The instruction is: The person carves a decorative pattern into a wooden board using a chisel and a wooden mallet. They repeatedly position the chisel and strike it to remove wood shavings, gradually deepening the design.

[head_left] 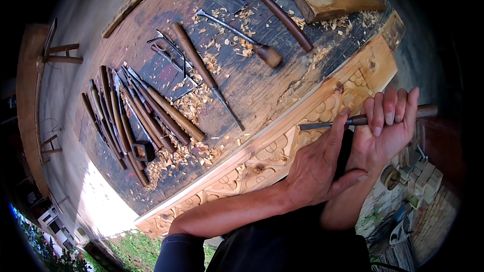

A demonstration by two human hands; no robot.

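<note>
My right hand [388,126] is wrapped around the wooden handle of a carving chisel [322,124], fingers curled over it. My left hand [317,166] rests below it, its fingers lying along the metal shaft near the blade. The chisel's tip sits on a long pale wooden board [262,156] carved with scale and leaf patterns, which lies along the near edge of the dark workbench [252,85].
A row of several wooden-handled chisels [136,118] lies at the left of the bench. More chisels [204,73], a gouge [247,38], eyeglasses [169,50], a wooden mallet [333,2] and shavings cover the middle and back. Bricks [423,181] lie on the ground at right.
</note>
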